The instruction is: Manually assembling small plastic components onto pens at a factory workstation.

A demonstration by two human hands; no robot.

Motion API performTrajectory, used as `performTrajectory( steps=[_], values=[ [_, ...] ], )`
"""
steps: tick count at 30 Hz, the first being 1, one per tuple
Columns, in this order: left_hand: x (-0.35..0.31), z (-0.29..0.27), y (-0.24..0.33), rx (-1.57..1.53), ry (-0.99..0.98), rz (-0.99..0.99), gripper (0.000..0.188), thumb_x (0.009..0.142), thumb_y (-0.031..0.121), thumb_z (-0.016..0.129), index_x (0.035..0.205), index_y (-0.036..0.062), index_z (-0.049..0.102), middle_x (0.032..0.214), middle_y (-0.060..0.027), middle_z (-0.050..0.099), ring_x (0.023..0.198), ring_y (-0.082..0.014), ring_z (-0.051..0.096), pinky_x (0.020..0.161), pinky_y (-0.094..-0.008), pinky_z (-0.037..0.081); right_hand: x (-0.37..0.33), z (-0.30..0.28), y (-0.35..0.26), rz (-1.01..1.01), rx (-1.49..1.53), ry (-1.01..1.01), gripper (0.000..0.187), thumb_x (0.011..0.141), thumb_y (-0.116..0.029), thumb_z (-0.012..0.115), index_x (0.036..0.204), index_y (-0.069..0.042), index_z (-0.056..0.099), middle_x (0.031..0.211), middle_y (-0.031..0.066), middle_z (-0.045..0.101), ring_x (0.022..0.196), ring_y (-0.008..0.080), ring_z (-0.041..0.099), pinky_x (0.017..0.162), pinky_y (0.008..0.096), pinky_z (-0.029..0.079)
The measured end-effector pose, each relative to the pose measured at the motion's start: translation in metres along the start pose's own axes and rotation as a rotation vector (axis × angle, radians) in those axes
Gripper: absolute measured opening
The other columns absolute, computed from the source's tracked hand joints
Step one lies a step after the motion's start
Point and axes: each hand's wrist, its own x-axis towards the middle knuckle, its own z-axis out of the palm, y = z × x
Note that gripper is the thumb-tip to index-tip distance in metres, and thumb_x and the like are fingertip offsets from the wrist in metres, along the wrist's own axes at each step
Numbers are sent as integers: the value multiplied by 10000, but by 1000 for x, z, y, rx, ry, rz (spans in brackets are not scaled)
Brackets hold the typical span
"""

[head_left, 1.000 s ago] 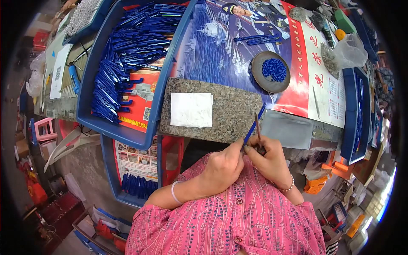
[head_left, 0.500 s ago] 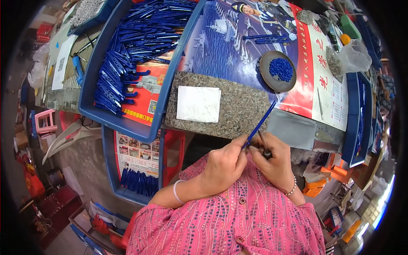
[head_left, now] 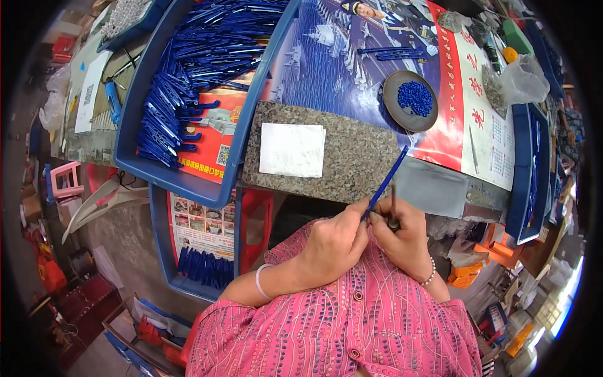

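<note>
My left hand point(head_left: 334, 244) is closed on the near end of a long, slim blue plastic piece point(head_left: 391, 174), which slants up and to the right. Its far end reaches over the edge between the granite slab point(head_left: 358, 160) and a grey plate point(head_left: 433, 188). In my right hand point(head_left: 405, 237) is a thin dark rod-like tool point(head_left: 394, 200), its rounded dark end showing between the fingers. The right fingertips meet the left ones at the blue piece; the exact contact is hidden. Beyond the hands, a round dish point(head_left: 397, 116) holds small blue pellets point(head_left: 416, 98).
Left of the slab, a large blue tray point(head_left: 235, 151) holds many slim blue pieces. A lower blue bin point(head_left: 162, 245) has more. White paper point(head_left: 292, 151) lies on the slab. Several blue pieces point(head_left: 399, 54) rest on the poster. Another blue tray point(head_left: 520, 176) stands at the right.
The tool in my right hand has swung from leaning left to nearly upright, away from the blue piece. My left hand keeps its hold, with the piece barely shifted.
</note>
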Motion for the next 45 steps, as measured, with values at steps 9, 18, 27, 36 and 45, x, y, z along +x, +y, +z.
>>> performTrajectory(
  steps=[9,18,27,36,45],
  values=[
    [-2,-1,-1,-3,-49,-20,365,784,-14,560,1142,-53,502,803,-215,616,648,-340,636,552,-384,505,9,-7,1,527,529,-197,114,835,-81,599,826,27,564,686,-8,550,595,43,478,521,222,387],
    [3,-5,0,-84,-43,-91,306,798,-4,555,1095,-67,515,829,-230,612,690,-361,625,575,-415,498,5,-9,6,360,429,1,135,873,-69,554,966,26,580,753,21,598,536,35,492,456,175,373],
    [4,-6,1,-290,-223,-247,288,836,-29,534,1123,-57,536,849,-140,672,797,-186,688,654,-247,546,19,-15,20,406,1009,111,270,870,-94,590,1097,38,526,710,46,567,480,58,455,445,199,384],
    [9,-1,-3,-599,-333,-456,186,904,68,532,1020,-78,539,794,-107,661,699,-128,661,614,-229,521,13,-11,14,329,792,132,156,865,-86,597,965,-1,514,647,23,524,449,59,430,414,201,365],
    [3,0,-4,-617,-325,-402,191,914,84,520,1026,-71,534,787,-107,668,686,-138,666,603,-241,526,11,-9,12,304,742,126,150,868,-92,593,955,-1,511,618,9,505,445,55,429,419,195,365]
  ],
)
